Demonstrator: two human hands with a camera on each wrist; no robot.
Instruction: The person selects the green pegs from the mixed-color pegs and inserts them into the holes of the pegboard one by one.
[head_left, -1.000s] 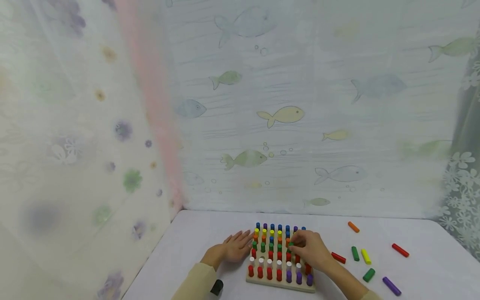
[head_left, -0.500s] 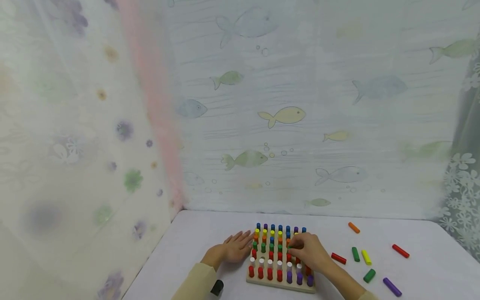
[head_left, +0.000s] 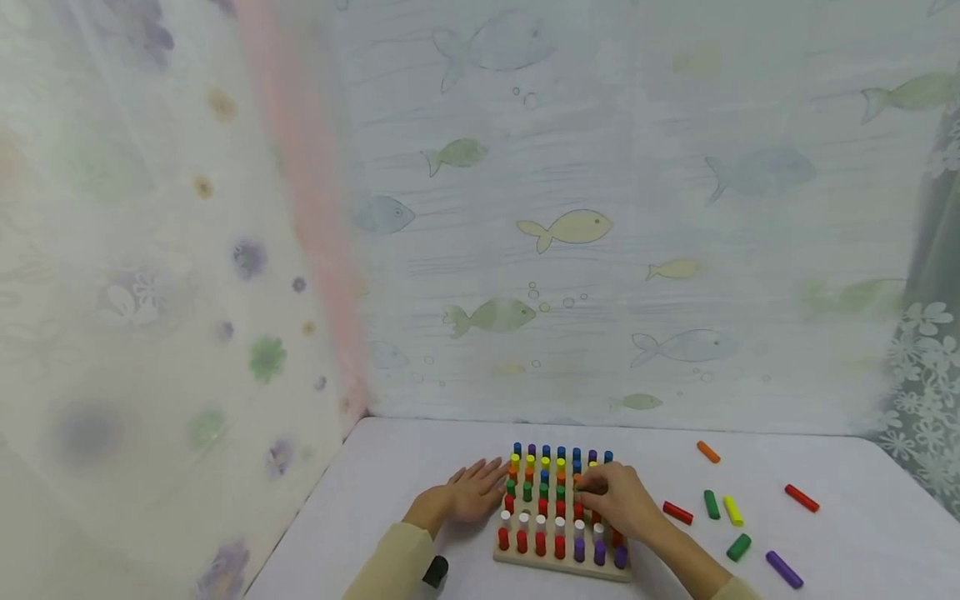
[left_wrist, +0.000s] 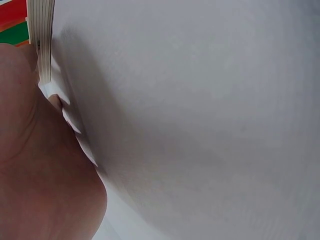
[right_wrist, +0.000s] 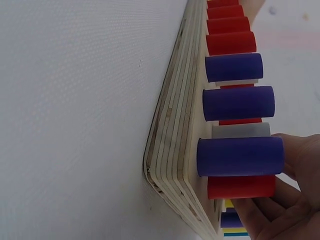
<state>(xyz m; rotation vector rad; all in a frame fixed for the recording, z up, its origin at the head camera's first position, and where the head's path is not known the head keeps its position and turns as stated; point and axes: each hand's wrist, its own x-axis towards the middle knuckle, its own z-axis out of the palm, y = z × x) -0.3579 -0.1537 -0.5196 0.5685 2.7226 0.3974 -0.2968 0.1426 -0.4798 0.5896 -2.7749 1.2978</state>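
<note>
White surface (head_left: pixel 420 450), board (head_left: pixel 562 568) on it. My left hand (head_left: pixel 472 492): fingers extended beside board's left edge. My right hand (head_left: pixel 618 496): fingers pinch green peg (head_left: pixel 577 489), mostly hidden, mid-board. Probably best: hold vertical, press straight down.

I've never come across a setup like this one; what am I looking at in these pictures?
No robot here: a person's bare left hand and right hand do the work. The wide picture comes from a camera worn on the head, the two close-ups from one on each wrist. On the white table lies a wooden pegboard holding rows of coloured pegs; seven loose pegs lie to its right. The left hand rests flat beside the board. The right hand seems to pinch a green peg, mostly hidden from view.
</note>
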